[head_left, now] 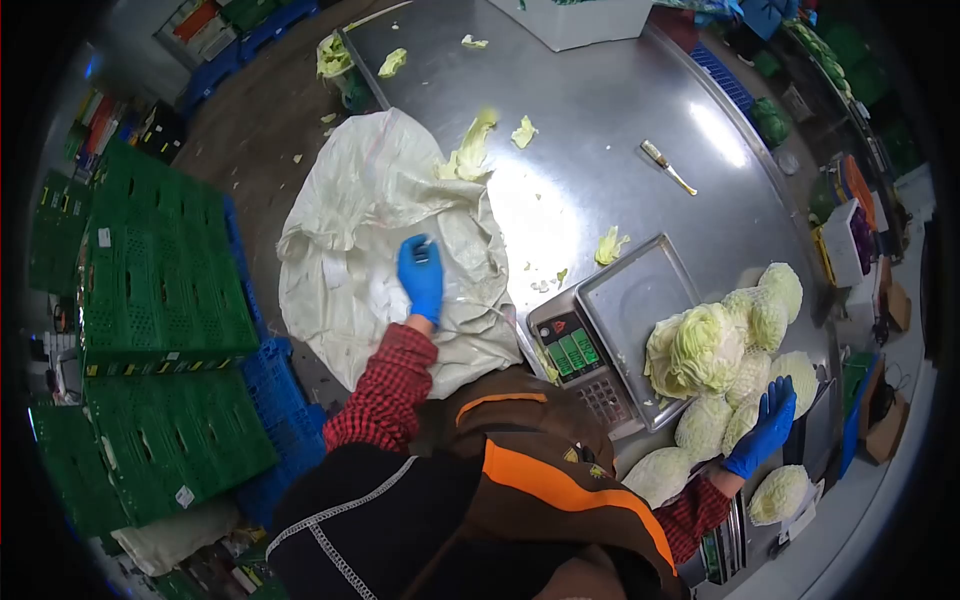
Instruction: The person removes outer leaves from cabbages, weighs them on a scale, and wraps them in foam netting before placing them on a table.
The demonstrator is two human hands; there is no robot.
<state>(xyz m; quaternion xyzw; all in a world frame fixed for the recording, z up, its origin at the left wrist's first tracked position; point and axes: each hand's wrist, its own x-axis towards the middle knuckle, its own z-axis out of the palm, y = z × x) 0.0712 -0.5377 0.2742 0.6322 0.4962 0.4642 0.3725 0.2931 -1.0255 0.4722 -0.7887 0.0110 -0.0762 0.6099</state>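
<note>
My left hand (422, 278), in a blue glove, is above the opening of a large white woven sack (335, 190). Its fingers are curled closed, and what they hold, if anything, is too small to make out. White material (388, 298) shows inside the sack beside the hand. My right hand (766, 432), also gloved in blue, has its fingers stretched out against a group of pale cabbages in white netting (704, 426). A bare, leafy cabbage (706, 348) rests at the right edge of the scale's metal pan (635, 290).
The scale's green display (575, 352) faces me. Loose leaves (610, 246) and a small knife-like tool (668, 166) lie on the steel table (590, 110). A pale crate (575, 22) stands at the far end. Stacked green crates (165, 270) are to the left.
</note>
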